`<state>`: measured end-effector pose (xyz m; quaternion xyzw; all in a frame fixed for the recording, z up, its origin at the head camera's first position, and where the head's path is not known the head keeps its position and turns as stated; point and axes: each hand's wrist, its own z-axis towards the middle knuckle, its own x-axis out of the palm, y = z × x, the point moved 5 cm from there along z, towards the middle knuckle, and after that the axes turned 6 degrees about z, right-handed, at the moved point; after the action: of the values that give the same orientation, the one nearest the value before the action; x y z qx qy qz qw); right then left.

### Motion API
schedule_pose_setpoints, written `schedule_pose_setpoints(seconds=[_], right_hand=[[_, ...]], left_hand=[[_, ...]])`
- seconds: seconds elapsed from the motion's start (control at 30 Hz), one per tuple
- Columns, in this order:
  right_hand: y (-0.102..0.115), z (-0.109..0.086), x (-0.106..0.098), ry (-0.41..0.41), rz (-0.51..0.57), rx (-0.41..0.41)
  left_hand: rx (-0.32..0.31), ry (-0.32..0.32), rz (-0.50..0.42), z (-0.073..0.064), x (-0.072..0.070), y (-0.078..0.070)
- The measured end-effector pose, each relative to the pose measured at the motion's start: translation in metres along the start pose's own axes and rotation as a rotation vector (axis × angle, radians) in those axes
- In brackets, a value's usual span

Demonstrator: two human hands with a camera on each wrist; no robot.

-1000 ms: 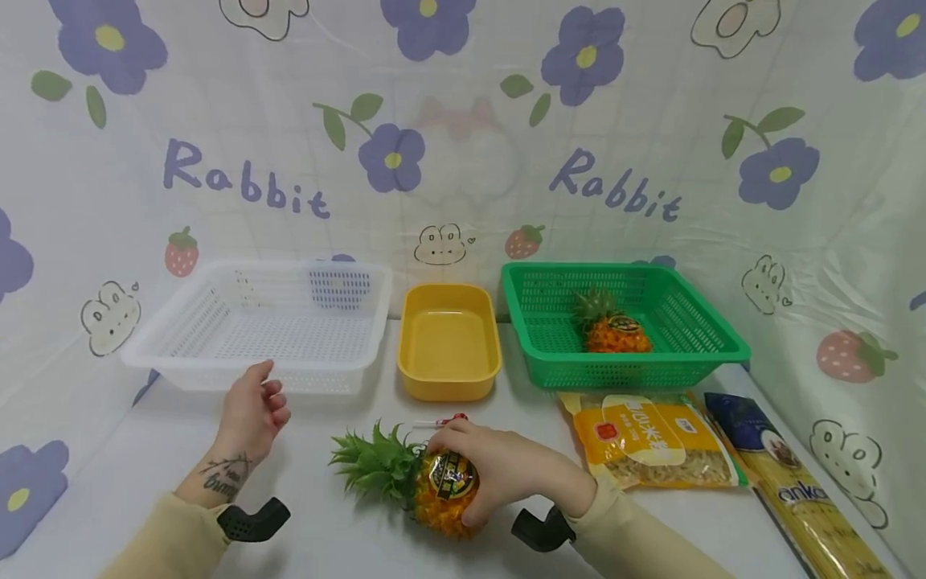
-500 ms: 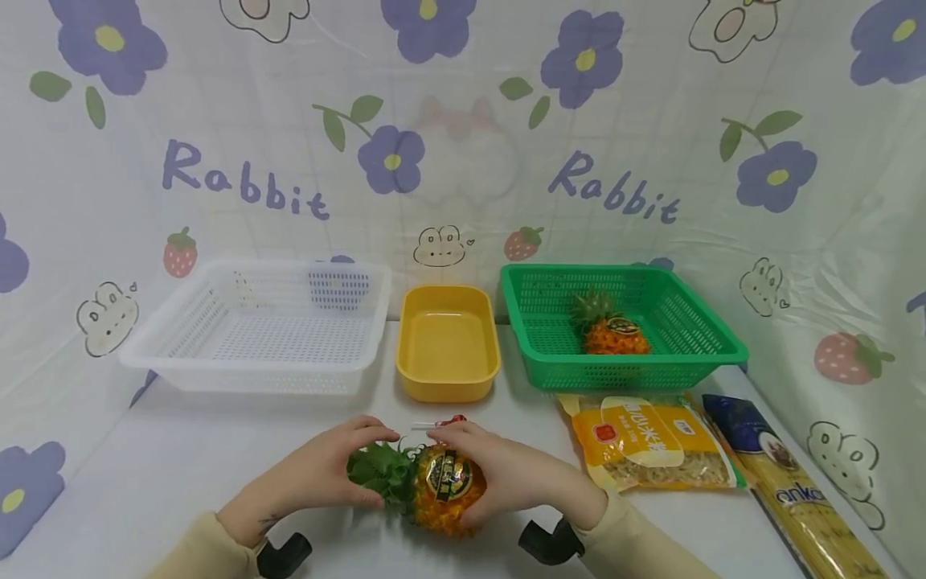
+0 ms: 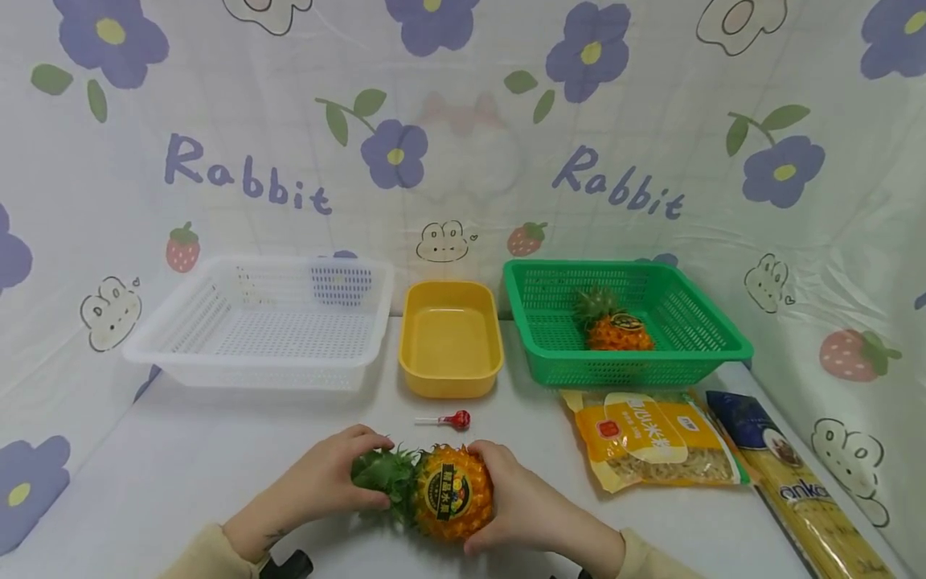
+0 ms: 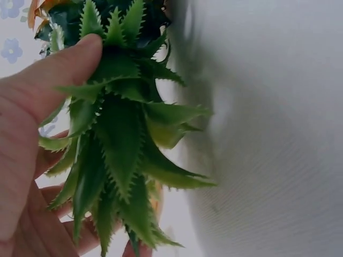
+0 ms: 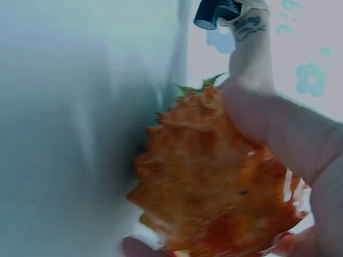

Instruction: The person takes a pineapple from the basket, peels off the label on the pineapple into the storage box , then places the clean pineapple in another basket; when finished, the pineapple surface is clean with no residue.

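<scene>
A small orange pineapple [image 3: 452, 490] with a black and gold label lies on its side, leaves pointing left, near the front of the white table. My left hand [image 3: 333, 476] grips its green crown of leaves [image 4: 123, 123], the thumb across the leaf base in the left wrist view. Around the fruit's right end my right hand [image 3: 522, 503] holds the orange body [image 5: 203, 176], thumb and fingers on opposite sides. Just behind the pineapple lies a red-wrapped lollipop [image 3: 460, 420], its white stick pointing left and touched by neither hand.
At the back stand a white basket [image 3: 246, 363], a yellow tub [image 3: 450, 386] and a green basket [image 3: 622, 355] with another pineapple [image 3: 619, 331] inside. To the right lie an orange noodle bag [image 3: 654, 438] and a long pasta pack [image 3: 803, 490].
My left hand has come from beside the white basket onto the leaves. My right hand has shifted slightly right along the fruit; the label faces up more and the lollipop is uncovered.
</scene>
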<state>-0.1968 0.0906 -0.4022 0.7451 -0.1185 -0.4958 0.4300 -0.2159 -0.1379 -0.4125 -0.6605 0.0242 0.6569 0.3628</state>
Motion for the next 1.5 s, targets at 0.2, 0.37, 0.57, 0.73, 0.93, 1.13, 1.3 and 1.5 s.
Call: schedule_pose_setpoints(seconds=[0.2, 0.37, 0.57, 0.73, 0.93, 1.13, 1.3, 1.5], right_hand=[[-0.007, 0.006, -0.006, -0.054, 0.078, -0.064], [-0.013, 0.016, -0.014, -0.079, 0.173, -0.093], [-0.019, 0.025, -0.022, -0.096, 0.187, -0.103], [-0.019, 0.027, -0.026, -0.062, 0.154, -0.095], [0.007, 0.024, -0.052, -0.07, -0.008, -0.135], [0.047, 0.037, -0.061, -0.076, -0.231, -0.325], [0.056, 0.051, -0.047, 0.052, -0.443, -0.448], [0.052, 0.062, -0.043, 0.153, -0.513, -0.445]], left_hand=[[-0.068, -0.058, -0.047, 0.003, 0.005, 0.005], [-0.145, -0.118, -0.119, 0.01, 0.008, 0.011], [-0.173, -0.148, -0.122, 0.018, 0.009, 0.011], [-0.185, -0.156, -0.113, 0.02, 0.01, 0.01], [-0.194, -0.156, -0.103, 0.019, 0.009, 0.01], [-0.194, -0.163, -0.11, 0.018, 0.009, 0.009], [-0.205, -0.156, -0.117, 0.02, 0.009, 0.01], [-0.198, -0.156, -0.12, 0.02, 0.01, 0.011]])
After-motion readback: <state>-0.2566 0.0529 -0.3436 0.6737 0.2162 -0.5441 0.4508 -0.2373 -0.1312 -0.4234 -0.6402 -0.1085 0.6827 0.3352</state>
